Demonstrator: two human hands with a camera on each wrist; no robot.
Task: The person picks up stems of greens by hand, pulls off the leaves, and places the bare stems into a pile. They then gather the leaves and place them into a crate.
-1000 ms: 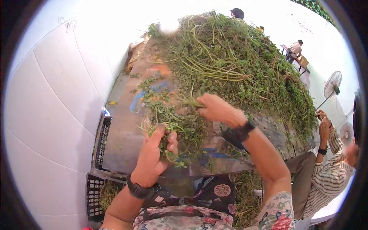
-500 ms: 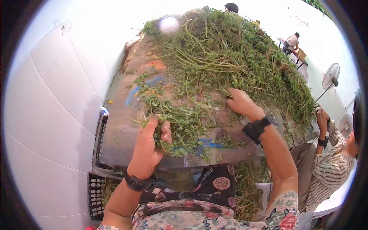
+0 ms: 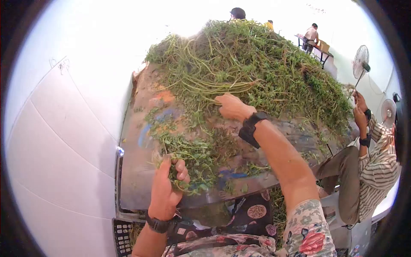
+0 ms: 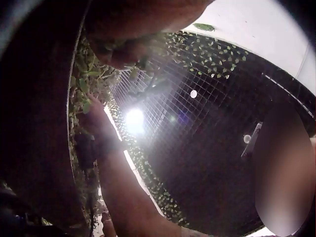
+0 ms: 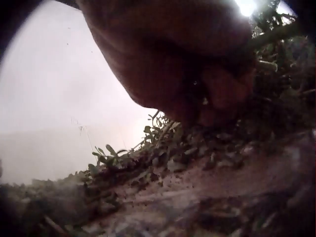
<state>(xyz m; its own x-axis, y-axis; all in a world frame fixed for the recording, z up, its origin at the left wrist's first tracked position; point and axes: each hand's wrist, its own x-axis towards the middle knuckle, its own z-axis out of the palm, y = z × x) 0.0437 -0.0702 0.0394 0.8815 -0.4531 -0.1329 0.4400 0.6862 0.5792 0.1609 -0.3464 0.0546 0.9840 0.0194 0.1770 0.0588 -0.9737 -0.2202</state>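
Note:
A big heap of leafy green stems (image 3: 274, 73) covers the far and right parts of the table. My left hand (image 3: 166, 188) grips a small bunch of leafy greens near the front left; pale stem ends (image 3: 157, 159) poke out beside the thumb and leaves hang under the fingers. At the heap's near edge, my right hand (image 3: 235, 108) has its fingertips on long pale-green stems (image 3: 214, 88). The right wrist view shows its fingers curled, with a thick stem (image 5: 276, 35) beside the hand. Between my hands lies a looser pile of leafy sprigs (image 3: 192, 152).
The table (image 3: 139, 180) has blue and orange marks. Black plastic crates (image 3: 122, 235) stand at its left front, beside a white wall (image 3: 64, 150). Another person in a striped shirt (image 3: 376, 180) sits at the right with hands at the heap. A standing fan (image 3: 361, 62) is behind.
My right hand moved right to the heap, then back left to the long stems. The left hand keeps its bunch in nearly the same place. The head view has shifted.

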